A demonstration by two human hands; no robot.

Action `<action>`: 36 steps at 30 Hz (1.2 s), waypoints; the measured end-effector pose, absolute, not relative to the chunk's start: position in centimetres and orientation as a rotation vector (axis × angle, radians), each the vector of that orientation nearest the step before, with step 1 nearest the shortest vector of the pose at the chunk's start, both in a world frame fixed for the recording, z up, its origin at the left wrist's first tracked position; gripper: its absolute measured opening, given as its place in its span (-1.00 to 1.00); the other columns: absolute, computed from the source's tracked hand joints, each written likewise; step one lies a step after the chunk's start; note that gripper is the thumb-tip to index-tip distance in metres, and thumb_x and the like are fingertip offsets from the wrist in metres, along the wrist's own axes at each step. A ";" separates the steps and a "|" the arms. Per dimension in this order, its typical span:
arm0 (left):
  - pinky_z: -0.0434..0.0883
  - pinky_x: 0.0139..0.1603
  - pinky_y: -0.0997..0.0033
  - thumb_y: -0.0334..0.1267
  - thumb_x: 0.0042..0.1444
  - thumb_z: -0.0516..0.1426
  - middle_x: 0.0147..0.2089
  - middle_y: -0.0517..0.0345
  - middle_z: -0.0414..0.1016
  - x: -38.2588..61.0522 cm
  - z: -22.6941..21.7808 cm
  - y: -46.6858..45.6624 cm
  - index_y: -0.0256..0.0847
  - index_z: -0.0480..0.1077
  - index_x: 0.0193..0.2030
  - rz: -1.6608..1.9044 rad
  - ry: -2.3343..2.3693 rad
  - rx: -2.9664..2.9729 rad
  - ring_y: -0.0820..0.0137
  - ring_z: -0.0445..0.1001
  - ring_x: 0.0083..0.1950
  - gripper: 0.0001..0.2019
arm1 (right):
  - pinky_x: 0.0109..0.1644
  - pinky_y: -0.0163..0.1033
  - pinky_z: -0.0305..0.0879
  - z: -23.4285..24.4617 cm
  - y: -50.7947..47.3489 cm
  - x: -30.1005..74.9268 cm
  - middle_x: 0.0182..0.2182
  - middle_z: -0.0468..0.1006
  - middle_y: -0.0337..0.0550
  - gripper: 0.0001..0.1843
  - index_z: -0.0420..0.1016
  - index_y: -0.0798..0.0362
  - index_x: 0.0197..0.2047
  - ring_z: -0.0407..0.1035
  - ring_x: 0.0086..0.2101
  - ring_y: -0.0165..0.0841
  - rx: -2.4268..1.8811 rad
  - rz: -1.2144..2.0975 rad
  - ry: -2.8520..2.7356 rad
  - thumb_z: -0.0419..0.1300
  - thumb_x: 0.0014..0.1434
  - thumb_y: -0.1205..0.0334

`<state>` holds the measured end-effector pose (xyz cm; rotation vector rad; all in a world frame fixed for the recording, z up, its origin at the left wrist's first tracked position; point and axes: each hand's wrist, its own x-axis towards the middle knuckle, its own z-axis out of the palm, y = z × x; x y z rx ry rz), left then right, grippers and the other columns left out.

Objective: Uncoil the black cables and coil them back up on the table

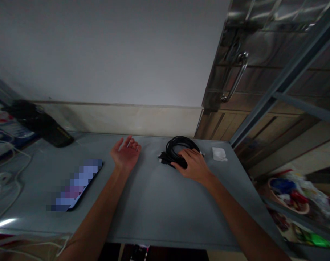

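A coiled black cable lies on the grey tabletop near its far edge, with a plug showing at its left end. My right hand is on the near right side of the coil, its thumb and fingers closed round part of it. To the left, my left hand is turned palm up with nothing in it, its fingers loosely curled and apart. It does not touch the cable. Part of the coil is hidden under my right hand.
A phone with a blurred screen lies left of my left arm. A black case and white cords are farther left. Right of the coil is a small white packet. A metal post rises at the table's right corner.
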<state>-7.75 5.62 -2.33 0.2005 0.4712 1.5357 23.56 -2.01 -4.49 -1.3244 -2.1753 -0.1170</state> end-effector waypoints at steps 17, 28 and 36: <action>0.54 -0.29 0.34 -0.18 0.41 0.12 -0.33 0.08 0.53 -7.8 -2.2 5.5 -0.24 0.53 0.00 1.534 0.464 0.194 0.36 0.54 -0.36 -0.78 | 0.19 0.04 0.43 -4.5 -2.1 23.7 -0.07 0.70 0.03 -0.59 0.54 0.03 -0.01 0.58 -0.01 -0.06 -1.321 -0.086 -2.222 0.29 0.48 -0.18; 0.55 -0.27 0.35 -0.18 0.39 0.16 -0.32 0.08 0.54 -7.8 -2.3 5.6 -0.18 0.53 -0.02 1.536 0.472 0.205 0.36 0.54 -0.36 -0.82 | 0.19 0.01 0.48 -4.0 -2.3 24.0 0.00 0.72 0.02 -0.71 0.59 0.04 0.05 0.60 0.01 -0.08 -1.353 -0.067 -2.314 0.26 0.48 0.00; 0.53 -0.27 0.36 -0.18 0.37 0.17 -0.32 0.10 0.55 -8.1 -3.0 5.9 -0.23 0.58 -0.07 1.530 0.467 0.222 0.38 0.54 -0.36 -0.80 | 0.07 -0.07 0.51 -4.7 -2.0 24.1 -0.02 0.73 0.01 -0.65 0.65 0.02 0.06 0.64 -0.04 -0.11 -1.417 -0.110 -2.331 0.19 0.58 -0.05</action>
